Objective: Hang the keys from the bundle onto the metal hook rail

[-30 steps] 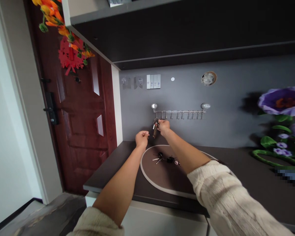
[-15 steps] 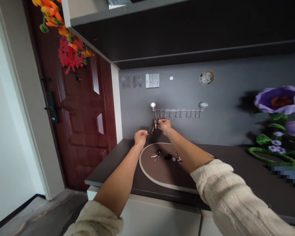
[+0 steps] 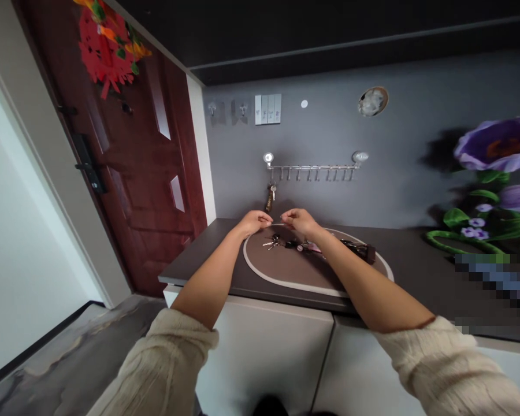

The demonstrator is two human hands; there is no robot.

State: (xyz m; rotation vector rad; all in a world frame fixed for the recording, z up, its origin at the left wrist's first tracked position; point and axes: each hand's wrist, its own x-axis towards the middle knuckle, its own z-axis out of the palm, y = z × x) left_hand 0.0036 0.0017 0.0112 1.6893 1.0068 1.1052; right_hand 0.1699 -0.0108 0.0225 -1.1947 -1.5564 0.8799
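A bunch of keys with a brown fob point(image 3: 270, 196) hangs from the leftmost hook of a metal hook rail point(image 3: 314, 168) on the grey wall. My right hand point(image 3: 300, 221) is below it, over the oval brown mat point(image 3: 286, 268), fingers loosely curled with nothing visible in them. My left hand point(image 3: 255, 222) hovers beside it at the mat's far left rim, fingers curled too. Between and under the hands lie several loose key bunches point(image 3: 281, 242) on the mat. A dark brown fob point(image 3: 360, 249) lies further right on the mat.
A dark countertop point(image 3: 416, 266) tops white cabinets point(image 3: 260, 346). A red-brown door point(image 3: 134, 167) with a black handle stands to the left. Switches point(image 3: 267, 108) and two small hooks sit above the rail. Purple artificial flowers point(image 3: 498, 173) stand at the right.
My right hand let go of the brown-fob keys, which now hang on the rail, and dropped down to the mat. The left hand lowered slightly. The camera tilted down.
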